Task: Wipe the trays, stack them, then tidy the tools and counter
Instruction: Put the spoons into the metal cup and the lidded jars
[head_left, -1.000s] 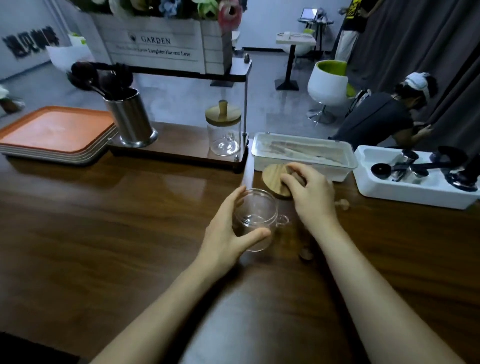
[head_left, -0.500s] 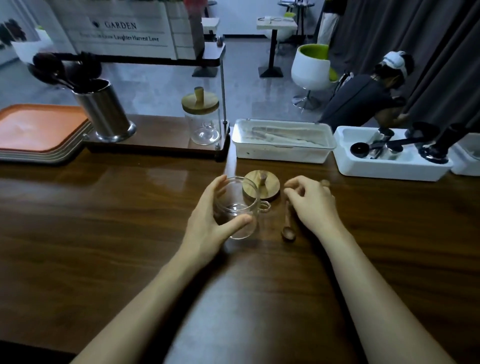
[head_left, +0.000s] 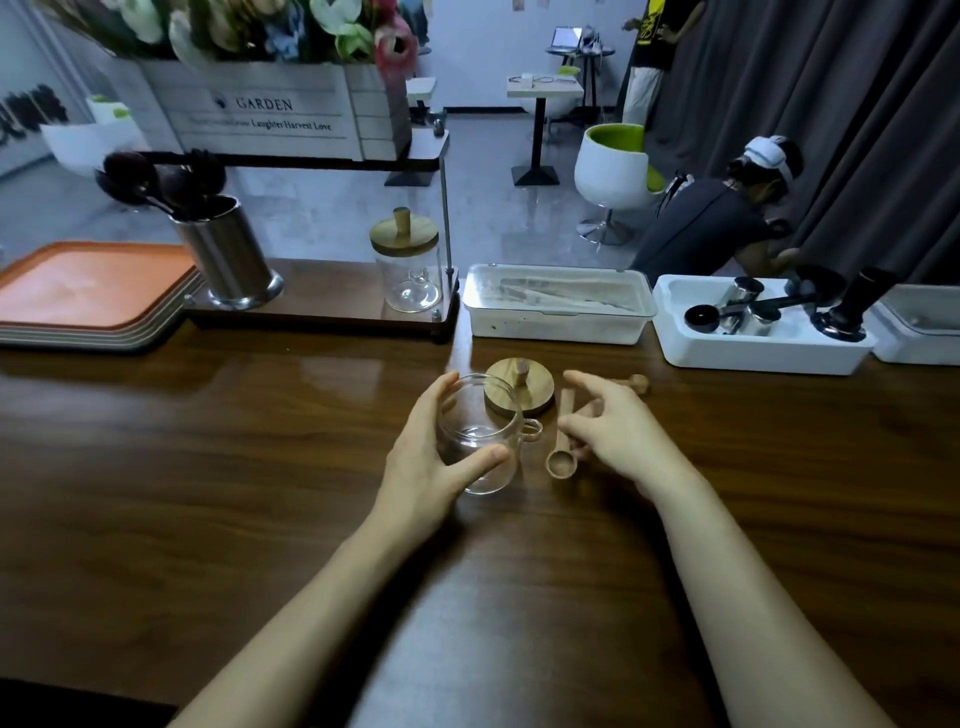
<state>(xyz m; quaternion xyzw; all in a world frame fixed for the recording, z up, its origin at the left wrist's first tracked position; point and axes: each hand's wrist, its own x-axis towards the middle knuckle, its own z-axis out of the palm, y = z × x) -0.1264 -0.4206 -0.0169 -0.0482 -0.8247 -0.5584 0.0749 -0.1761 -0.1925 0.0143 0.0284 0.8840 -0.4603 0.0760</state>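
On the dark wooden counter (head_left: 208, 467) stands a clear glass jar (head_left: 480, 434) with no lid, and my left hand (head_left: 428, 462) grips it from the left side. Its round wooden lid (head_left: 519, 392) lies flat just behind the jar. A small wooden spoon (head_left: 560, 460) lies to the right of the jar, bowl towards me. My right hand (head_left: 621, 431) hovers over the spoon's handle with fingers spread, holding nothing. A second wooden spoon (head_left: 638, 383) pokes out beyond that hand. A stack of orange trays (head_left: 88, 291) sits at the far left.
A steel holder of dark utensils (head_left: 228, 260) and a lidded glass jar (head_left: 408, 270) stand on the low shelf behind. A white tub (head_left: 558, 306) and a white tray of coffee tools (head_left: 753, 338) line the back right. A person crouches beyond the counter.
My right hand let go of the wooden lid, which now lies behind the jar, and moved right over the wooden spoon, its fingers spreading. My left hand kept its hold on the jar.
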